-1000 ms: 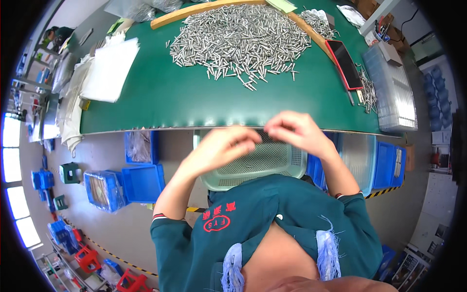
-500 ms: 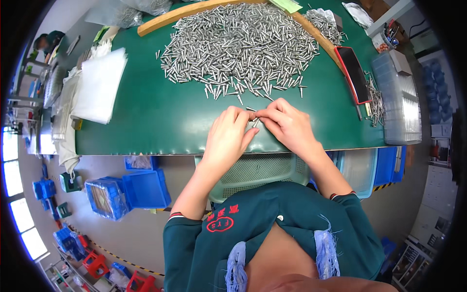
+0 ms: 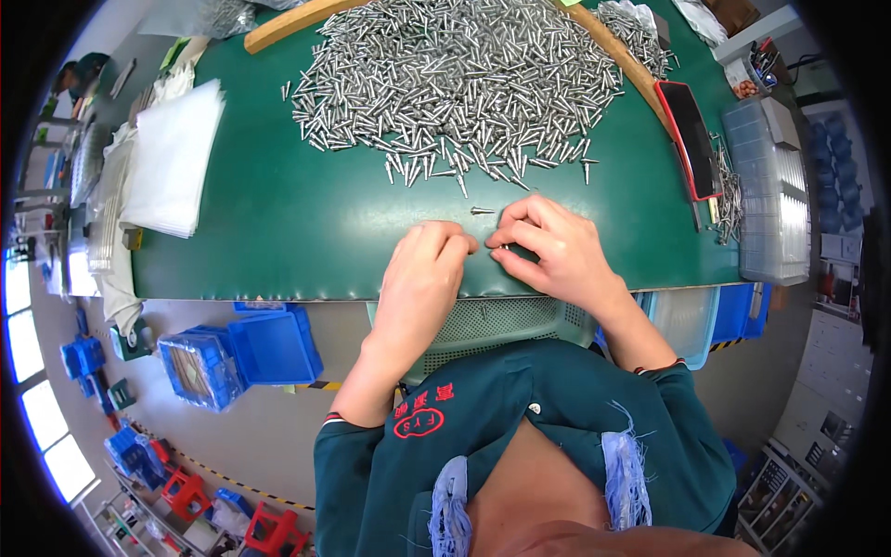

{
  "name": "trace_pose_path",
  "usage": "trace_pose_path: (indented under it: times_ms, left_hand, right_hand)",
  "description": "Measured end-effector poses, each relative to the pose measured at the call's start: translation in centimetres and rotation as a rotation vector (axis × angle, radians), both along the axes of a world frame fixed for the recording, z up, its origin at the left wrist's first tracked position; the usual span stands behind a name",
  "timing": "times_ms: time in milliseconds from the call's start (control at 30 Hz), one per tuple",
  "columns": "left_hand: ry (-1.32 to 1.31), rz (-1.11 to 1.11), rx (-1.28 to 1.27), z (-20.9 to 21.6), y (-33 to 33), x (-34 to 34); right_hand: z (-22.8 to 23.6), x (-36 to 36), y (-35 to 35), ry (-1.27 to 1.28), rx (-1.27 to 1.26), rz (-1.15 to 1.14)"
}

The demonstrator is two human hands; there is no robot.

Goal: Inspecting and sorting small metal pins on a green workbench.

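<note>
A large pile of small silver metal pins (image 3: 455, 84) covers the far half of the green table mat (image 3: 278, 232). One loose pin (image 3: 483, 211) lies alone just beyond my fingertips. My left hand (image 3: 422, 283) and my right hand (image 3: 552, 251) rest on the mat near its front edge, knuckles up. Their curled fingertips meet in the middle. Both hands look pinched, and whatever is between the fingers is hidden.
A stack of white sheets (image 3: 172, 158) lies at the left. At the right are a red-edged dark tablet (image 3: 691, 139) and a clear compartment box (image 3: 770, 186). A curved wooden strip (image 3: 278, 28) borders the pile. Blue bins (image 3: 269, 343) and a perforated basket (image 3: 492, 320) sit below the table edge.
Both hands have come up from below the table edge onto the green mat and stayed together. They now sit lower on the mat, fingers curled down.
</note>
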State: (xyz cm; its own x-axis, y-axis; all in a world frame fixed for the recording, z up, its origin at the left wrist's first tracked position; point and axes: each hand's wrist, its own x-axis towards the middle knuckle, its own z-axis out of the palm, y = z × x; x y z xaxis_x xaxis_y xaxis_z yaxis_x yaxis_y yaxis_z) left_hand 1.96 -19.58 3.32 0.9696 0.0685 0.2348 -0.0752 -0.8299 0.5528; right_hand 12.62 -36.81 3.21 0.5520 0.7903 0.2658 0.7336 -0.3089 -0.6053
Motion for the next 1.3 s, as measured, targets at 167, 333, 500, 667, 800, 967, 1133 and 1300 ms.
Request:
trace_pose_path:
  times_ms: [167, 333, 500, 667, 800, 967, 1133, 1300]
  left_hand:
    - [-0.072, -0.019, -0.072, 0.8, -0.2, 2.6]
    - [-0.038, 0.027, 0.039, 0.0, -0.1, 3.9]
    - [0.025, 0.168, 0.095, 0.3, -0.4, 1.5]
    - [0.167, 0.123, -0.101, 1.5, -0.9, 0.3]
    - [-0.012, 0.156, 0.018, 1.2, 0.4, 3.5]
    - [0.060, 0.166, 0.125, -0.1, 0.5, 3.9]
    - [0.073, 0.083, -0.032, 0.5, -1.1, 1.3]
    - [0.055, 0.083, -0.042, 0.7, -1.9, 0.2]
  right_hand:
    - [0.0, 0.2, 0.0, 0.022, 0.067, 0.004]
    - [-0.4, 0.0, 0.1, 0.007, 0.059, 0.048]
    - [-0.8, -0.1, 0.1, -0.032, 0.117, -0.023]
    - [-0.4, -0.4, -0.5, -0.002, 0.117, -0.013]
    - [0.6, -0.8, 0.1, -0.062, 0.024, 0.027]
    - [-0.7, -0.7, -0.1, -0.137, 0.053, 0.040]
    - [0.1, -0.8, -0.2, -0.078, 0.085, -0.041]
    - [0.3, -1.0, -0.5, -0.066, 0.028, -0.051]
